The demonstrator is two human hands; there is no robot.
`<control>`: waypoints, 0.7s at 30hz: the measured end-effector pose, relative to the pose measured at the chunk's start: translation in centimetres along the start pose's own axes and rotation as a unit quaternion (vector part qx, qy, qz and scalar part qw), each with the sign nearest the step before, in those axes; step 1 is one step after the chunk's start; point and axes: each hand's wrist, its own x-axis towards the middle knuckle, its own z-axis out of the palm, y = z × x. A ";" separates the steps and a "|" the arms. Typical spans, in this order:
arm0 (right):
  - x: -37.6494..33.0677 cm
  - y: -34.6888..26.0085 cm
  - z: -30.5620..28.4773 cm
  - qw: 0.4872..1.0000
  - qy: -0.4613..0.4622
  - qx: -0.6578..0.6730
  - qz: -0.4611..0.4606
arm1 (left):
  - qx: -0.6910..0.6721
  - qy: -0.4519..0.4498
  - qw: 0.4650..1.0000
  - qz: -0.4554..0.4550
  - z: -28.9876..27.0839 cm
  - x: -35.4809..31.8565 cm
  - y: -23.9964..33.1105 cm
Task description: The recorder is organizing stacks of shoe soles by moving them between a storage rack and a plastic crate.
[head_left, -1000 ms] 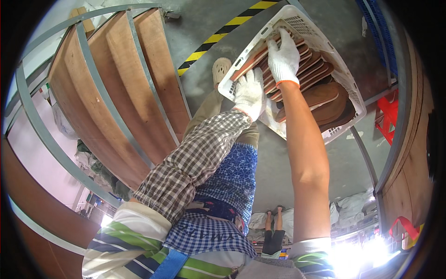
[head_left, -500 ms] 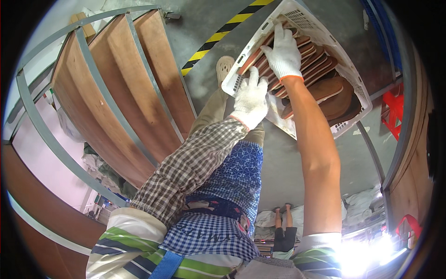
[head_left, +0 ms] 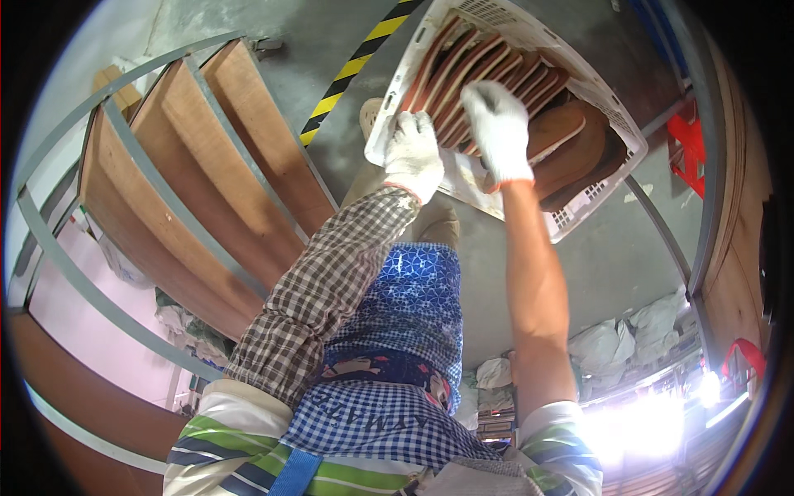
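A white plastic basket [head_left: 626,132] holds a row of brown shoe soles [head_left: 463,70] with pale edges, standing on edge side by side. Larger brown soles [head_left: 571,136] lie flatter at its right end. My gloved left hand [head_left: 413,155] is closed over the basket's near left rim, its fingertips against the near ends of the soles. Above the middle of the row is my gloved right hand [head_left: 499,128], slightly blurred, with its fingers curled in. Whatever may be in those fingers is hidden.
At the left stands a grey metal rack [head_left: 149,153] with slanting wooden boards [head_left: 186,124]. Yellow and black tape [head_left: 351,70] crosses the grey floor [head_left: 438,326]. A red stand [head_left: 686,149] is on the right, beside another wooden rack [head_left: 728,273]. Pale sacks [head_left: 600,343] lie behind me.
My right hand has come back from the far left soles toward the basket's near side, its fingers curling. The soles there look more spread out. My left hand stays by the near rim.
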 end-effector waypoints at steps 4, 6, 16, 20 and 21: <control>-9.0 1.8 -1.4 0.990 0.101 0.073 0.065 | 0.062 -0.027 0.998 0.016 -0.5 0.3 -0.2; -12.4 4.7 -1.9 0.971 0.197 0.068 0.120 | 0.037 -0.064 0.997 -0.002 -1.2 0.6 0.3; -9.6 3.6 -7.0 0.981 0.173 -0.048 -0.066 | -0.047 0.046 0.998 0.000 -3.9 -0.8 1.2; -1.1 0.4 -5.2 0.935 0.190 -0.151 -0.259 | -0.086 0.224 0.961 0.134 -3.7 -4.3 1.1; 2.0 1.9 -5.0 0.921 0.196 -0.212 -0.260 | -0.116 0.239 0.956 0.127 -4.3 -5.3 1.8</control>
